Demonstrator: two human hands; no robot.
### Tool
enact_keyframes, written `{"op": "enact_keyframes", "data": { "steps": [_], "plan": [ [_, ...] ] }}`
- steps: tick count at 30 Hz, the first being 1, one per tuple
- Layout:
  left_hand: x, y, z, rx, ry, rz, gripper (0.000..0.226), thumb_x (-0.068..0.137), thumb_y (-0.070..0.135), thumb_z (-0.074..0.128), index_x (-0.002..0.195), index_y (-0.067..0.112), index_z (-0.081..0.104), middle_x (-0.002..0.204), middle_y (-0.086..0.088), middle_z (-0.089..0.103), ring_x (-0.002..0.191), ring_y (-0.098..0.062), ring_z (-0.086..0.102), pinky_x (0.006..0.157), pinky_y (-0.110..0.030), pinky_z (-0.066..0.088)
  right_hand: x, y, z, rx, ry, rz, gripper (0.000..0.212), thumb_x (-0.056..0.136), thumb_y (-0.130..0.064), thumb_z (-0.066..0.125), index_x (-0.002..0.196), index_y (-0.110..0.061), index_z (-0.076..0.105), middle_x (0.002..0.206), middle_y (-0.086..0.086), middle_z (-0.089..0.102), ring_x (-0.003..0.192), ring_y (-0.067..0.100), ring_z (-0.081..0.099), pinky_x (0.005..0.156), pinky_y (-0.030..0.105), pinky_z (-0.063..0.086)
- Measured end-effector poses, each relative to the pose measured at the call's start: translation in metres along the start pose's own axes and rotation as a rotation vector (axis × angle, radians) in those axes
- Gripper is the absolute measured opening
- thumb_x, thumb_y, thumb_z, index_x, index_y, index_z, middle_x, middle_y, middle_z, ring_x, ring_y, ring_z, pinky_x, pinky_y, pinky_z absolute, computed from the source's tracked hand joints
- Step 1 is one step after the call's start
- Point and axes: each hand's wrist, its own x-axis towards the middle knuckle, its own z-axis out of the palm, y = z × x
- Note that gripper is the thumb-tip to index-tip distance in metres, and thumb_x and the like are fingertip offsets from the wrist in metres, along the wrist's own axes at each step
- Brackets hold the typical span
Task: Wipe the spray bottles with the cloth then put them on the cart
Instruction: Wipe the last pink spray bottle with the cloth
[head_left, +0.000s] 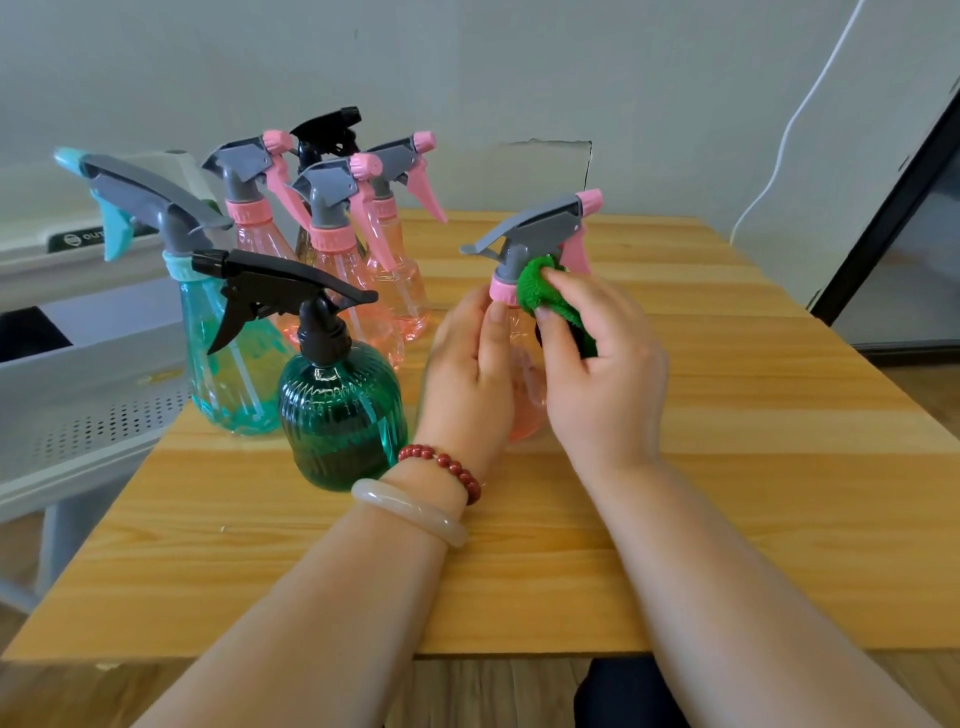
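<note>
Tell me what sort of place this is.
Probably an indoor workroom or office: a wooden table before a bare grey wall, a white perforated metal cart beside it, and a white cable running up the wall.

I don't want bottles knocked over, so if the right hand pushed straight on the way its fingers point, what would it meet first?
The right hand presses its green cloth on the neck of the held pink spray bottle, so that bottle comes first, probably.
</note>
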Motion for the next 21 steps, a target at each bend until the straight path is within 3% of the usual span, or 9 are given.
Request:
{"op": "enact_keyframes", "data": {
  "steps": [2,5,8,11,15,16,18,20,21],
  "plan": [
    [0.0,-0.001,-0.001,0.019,-0.003,-0.002,0.023,0.106,0.034,0.03,0.108,0.049,0.048,0.09,0.03,0.059,0.101,0.017,0.045,0.083,-0.001,0.032,0.002,0.005,-0.003,0.043,-0.052,0.012,0.026,0.087,0.0,0.063,0.112,-0.003,0.07,0.109,-0.003,0.066,0.105,0.008,0.059,0.095,0.011,0.042],
    [0.0,-0.001,0.0,0.042,0.003,-0.007,0.02,0.107,0.033,0.031,0.11,0.044,0.047,0.095,0.029,0.052,0.099,0.023,0.042,0.081,0.002,0.029,0.002,0.016,-0.008,0.071,-0.131,0.071,0.027,0.083,0.002,0.06,0.106,-0.004,0.072,0.104,-0.005,0.063,0.098,-0.001,0.054,0.09,0.006,0.04],
    [-0.001,-0.001,0.0,0.044,-0.006,-0.021,0.019,0.106,0.036,0.03,0.111,0.043,0.047,0.099,0.028,0.05,0.097,0.027,0.04,0.08,0.005,0.027,0.001,0.022,-0.014,0.077,-0.103,0.201,0.028,0.082,-0.006,0.057,0.103,-0.007,0.075,0.097,-0.007,0.065,0.093,-0.005,0.054,0.085,0.011,0.045],
    [0.0,-0.004,0.001,0.06,0.004,0.005,0.035,0.106,0.039,0.029,0.122,0.029,0.057,0.109,0.014,0.059,0.098,0.009,0.048,0.082,0.002,0.03,0.0,0.016,-0.014,0.124,-0.039,0.139,0.029,0.088,-0.006,0.059,0.114,-0.007,0.07,0.108,-0.008,0.065,0.102,-0.011,0.055,0.091,0.01,0.042],
    [0.002,-0.005,0.0,0.055,-0.004,0.011,0.033,0.104,0.037,0.029,0.117,0.028,0.057,0.108,0.008,0.062,0.103,-0.003,0.053,0.082,-0.004,0.036,-0.006,0.0,-0.003,0.288,-0.226,0.144,0.038,0.096,-0.012,0.052,0.134,-0.009,0.056,0.132,-0.013,0.052,0.128,-0.005,0.045,0.107,0.014,0.034],
    [0.002,-0.005,-0.001,0.055,-0.004,0.014,0.032,0.105,0.037,0.029,0.119,0.028,0.057,0.11,0.008,0.062,0.103,0.0,0.052,0.082,-0.003,0.035,-0.006,0.0,-0.003,0.293,-0.25,0.161,0.037,0.097,-0.01,0.05,0.133,-0.011,0.057,0.131,-0.014,0.054,0.126,-0.007,0.046,0.105,0.012,0.034],
    [0.001,-0.006,-0.001,0.061,0.0,0.017,0.033,0.106,0.036,0.03,0.124,0.027,0.056,0.112,0.011,0.059,0.1,0.012,0.048,0.083,0.0,0.032,-0.005,0.005,-0.006,0.284,-0.284,0.271,0.027,0.098,-0.007,0.049,0.115,-0.019,0.066,0.111,-0.018,0.064,0.105,-0.012,0.055,0.089,0.006,0.038],
    [0.0,-0.005,-0.001,0.051,-0.004,0.0,0.026,0.107,0.034,0.032,0.121,0.031,0.054,0.106,0.017,0.056,0.098,0.02,0.045,0.081,0.002,0.031,-0.002,0.011,-0.007,0.3,-0.28,0.472,0.026,0.098,-0.008,0.051,0.103,-0.028,0.067,0.087,-0.025,0.064,0.083,-0.014,0.057,0.076,0.009,0.04],
    [0.0,-0.004,-0.001,0.045,-0.011,-0.012,0.022,0.107,0.033,0.032,0.118,0.034,0.051,0.103,0.022,0.053,0.097,0.023,0.044,0.08,0.003,0.03,-0.002,0.014,-0.008,0.331,-0.253,0.55,0.026,0.097,-0.009,0.052,0.104,-0.028,0.069,0.087,-0.025,0.066,0.083,-0.014,0.058,0.077,0.013,0.041]
  ]
}}
